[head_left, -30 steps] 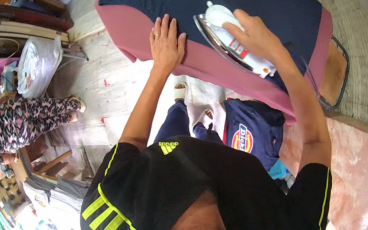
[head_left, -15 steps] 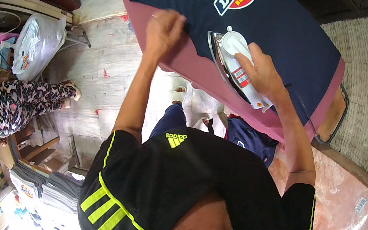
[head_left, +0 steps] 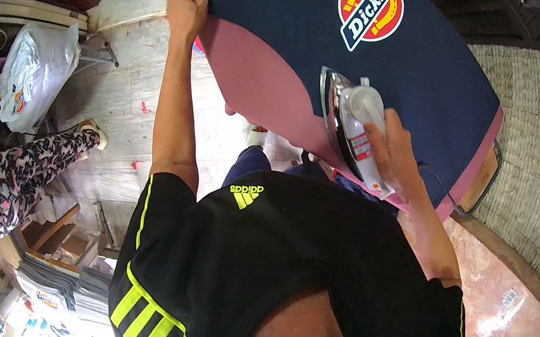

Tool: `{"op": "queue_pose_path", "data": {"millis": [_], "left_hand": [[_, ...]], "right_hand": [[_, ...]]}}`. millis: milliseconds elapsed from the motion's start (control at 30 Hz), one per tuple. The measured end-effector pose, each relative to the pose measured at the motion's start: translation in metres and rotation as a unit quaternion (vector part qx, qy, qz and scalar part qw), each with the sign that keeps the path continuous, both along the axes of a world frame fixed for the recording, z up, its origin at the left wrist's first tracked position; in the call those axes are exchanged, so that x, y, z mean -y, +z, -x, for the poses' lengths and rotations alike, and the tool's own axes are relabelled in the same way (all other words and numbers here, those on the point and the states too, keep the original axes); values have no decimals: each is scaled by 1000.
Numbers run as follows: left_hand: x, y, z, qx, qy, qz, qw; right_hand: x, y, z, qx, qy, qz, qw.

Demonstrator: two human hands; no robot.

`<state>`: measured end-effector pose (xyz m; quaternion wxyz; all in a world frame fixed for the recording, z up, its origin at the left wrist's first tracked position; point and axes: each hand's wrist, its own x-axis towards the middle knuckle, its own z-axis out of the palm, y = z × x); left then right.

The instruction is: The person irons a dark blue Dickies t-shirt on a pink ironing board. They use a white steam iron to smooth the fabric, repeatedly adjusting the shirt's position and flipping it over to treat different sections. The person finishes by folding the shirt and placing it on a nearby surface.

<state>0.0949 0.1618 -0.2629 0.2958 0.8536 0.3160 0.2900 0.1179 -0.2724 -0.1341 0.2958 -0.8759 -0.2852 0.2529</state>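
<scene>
Left hand: my fingers pinch the navy garment [head_left: 279, 33] at its far left edge; too hard a tug could pull it crooked.
Right hand: my right hand [head_left: 396, 151] is wrapped round the white iron [head_left: 362, 116].
Garment: spread over the pink cover [head_left: 251, 71]; slack cloth could crease under the iron.
Iron: by the near edge; a loose grip could let it tip off.
Emblem: the round print [head_left: 370, 11] lies farther off; straying heat could mar it.

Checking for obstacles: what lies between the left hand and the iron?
In the head view, between the left hand and the iron lie the navy garment and, along its curved edge, the pink cloth; no other object shows.
</scene>
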Motion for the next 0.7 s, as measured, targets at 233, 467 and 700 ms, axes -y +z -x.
{"op": "queue_pose_path", "data": {"millis": [233,467,700], "left_hand": [[1,-16,0,51,49,-69,995],[-4,-21,-3,88,77,60,991],[-21,-30,-3,119,28,180,976]], "right_hand": [[-10,0,-19,-72,45,-42,995],[-92,-8,-49,-58,139,-57,987],[-184,-16,-68,-37,167,-63,983]]}}
